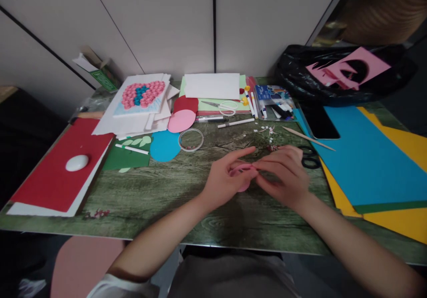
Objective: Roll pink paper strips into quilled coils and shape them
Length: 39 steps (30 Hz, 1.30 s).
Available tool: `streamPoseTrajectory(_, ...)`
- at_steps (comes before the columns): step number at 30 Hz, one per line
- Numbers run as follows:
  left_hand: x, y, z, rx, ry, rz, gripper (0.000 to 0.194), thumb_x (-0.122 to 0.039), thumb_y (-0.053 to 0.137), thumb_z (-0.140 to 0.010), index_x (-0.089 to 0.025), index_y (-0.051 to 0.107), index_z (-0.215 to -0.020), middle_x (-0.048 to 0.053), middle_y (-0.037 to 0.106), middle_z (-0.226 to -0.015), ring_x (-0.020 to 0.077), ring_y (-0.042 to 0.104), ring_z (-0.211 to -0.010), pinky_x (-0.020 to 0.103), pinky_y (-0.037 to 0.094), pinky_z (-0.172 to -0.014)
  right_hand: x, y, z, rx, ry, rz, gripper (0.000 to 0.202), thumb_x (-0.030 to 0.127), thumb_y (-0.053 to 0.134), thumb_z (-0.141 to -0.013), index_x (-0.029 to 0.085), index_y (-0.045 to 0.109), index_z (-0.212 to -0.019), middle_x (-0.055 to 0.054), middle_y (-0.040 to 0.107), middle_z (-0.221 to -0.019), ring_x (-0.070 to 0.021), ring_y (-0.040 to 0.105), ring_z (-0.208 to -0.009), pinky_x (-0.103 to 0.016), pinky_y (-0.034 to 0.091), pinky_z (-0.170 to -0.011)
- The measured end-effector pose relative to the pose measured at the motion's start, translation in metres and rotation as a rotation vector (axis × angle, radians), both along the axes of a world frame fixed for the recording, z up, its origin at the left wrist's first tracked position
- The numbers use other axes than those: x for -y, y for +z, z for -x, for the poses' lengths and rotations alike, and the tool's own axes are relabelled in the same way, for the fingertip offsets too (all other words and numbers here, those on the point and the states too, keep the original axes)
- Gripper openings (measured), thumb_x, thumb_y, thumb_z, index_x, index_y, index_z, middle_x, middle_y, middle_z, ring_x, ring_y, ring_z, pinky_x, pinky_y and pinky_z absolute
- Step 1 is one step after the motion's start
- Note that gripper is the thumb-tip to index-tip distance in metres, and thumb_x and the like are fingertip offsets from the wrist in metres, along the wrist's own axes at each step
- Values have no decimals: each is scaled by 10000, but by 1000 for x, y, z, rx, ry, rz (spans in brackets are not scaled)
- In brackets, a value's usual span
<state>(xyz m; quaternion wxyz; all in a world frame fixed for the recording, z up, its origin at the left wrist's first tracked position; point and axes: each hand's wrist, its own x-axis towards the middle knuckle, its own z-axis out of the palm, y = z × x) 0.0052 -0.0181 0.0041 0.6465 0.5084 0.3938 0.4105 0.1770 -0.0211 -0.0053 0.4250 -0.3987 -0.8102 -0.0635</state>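
Right of centre, slightly low, thin, smooth pink paper [245,169] curls into a loop, its long axis roughly crosswise, 1 end toward the right hand [283,173]. The left hand's [222,175] fingers grip it; the right's pinch that end, above the wood-grained worktop [173,200].

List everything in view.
Table: one, green, beneath
Sheets: several, red, white, green, blue, yellow, throughout
Oval object: one, white, left
Box: one, green, left
Rosette picture: one, pink, blue, rear
Discs: three, red, pink, blue, centre
Tape roll: one, clear, centre
Scissors: two, white rear, black right
Pens: several, mostly white, rear
Pouch: one, blue, rear
Bag: one, black, rear
Cut sheet: one, pink, on bag
Phone: one, black, right
Stick: one, tan, right
Scraps: several, white, right
Chair: one, pink, left
Held paper: one, pink, centre
Left hand: one, centre
Right hand: one, centre
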Motion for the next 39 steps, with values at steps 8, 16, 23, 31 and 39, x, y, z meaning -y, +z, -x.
streamPoseTrajectory(8, 2, 1, -1, -21, 32, -115, 300, -285, 738, -657, -188, 708, -939, 61, 719, -897, 155, 646, -780, 260, 513, -702, 4, 5, 3, -49, -2, -60, 225, 176, 711, -668, 259, 623, -857, 11, 671, -739, -169, 594, -687, -408, 430, -754)
streamPoseTrajectory(16, 1, -3, -2, 36, 41, -18, 323, -275, 756, -638, -187, 698, -943, 55, 712, -910, 126, 627, -753, 243, 491, -714, 2, 5, 1, 0, 7, -41, 234, 196, 711, -668, 264, 617, -872, 7, 680, -758, -177, 591, -711, -421, 423, -769)
streamPoseTrajectory(23, 0, -3, -1, 74, 33, 32, 249, -319, 685, -720, -160, 676, -912, 25, 680, -776, 87, 557, -625, 194, 421, -577, 1, 2, 1, -42, -16, -47, 174, 213, 709, -684, 257, 627, -831, 25, 667, -743, -155, 581, -708, -387, 418, -775)
streamPoseTrajectory(31, 3, -5, 0, 32, 43, -47, 267, -314, 586, -813, -193, 607, -1050, 20, 688, -782, 80, 546, -576, 197, 416, -564, 1, 1, 3, -39, -59, -12, 164, 201, 715, -670, 240, 624, -801, 14, 657, -753, -158, 575, -716, -383, 414, -765)
streamPoseTrajectory(39, 6, -5, 0, -87, 61, -166, 267, -294, 557, -833, -197, 605, -1077, 50, 695, -917, 120, 629, -776, 229, 473, -714, 0, 1, 3, -27, -71, -5, 139, 215, 702, -680, 232, 609, -782, 10, 647, -739, -166, 568, -724, -390, 406, -759)
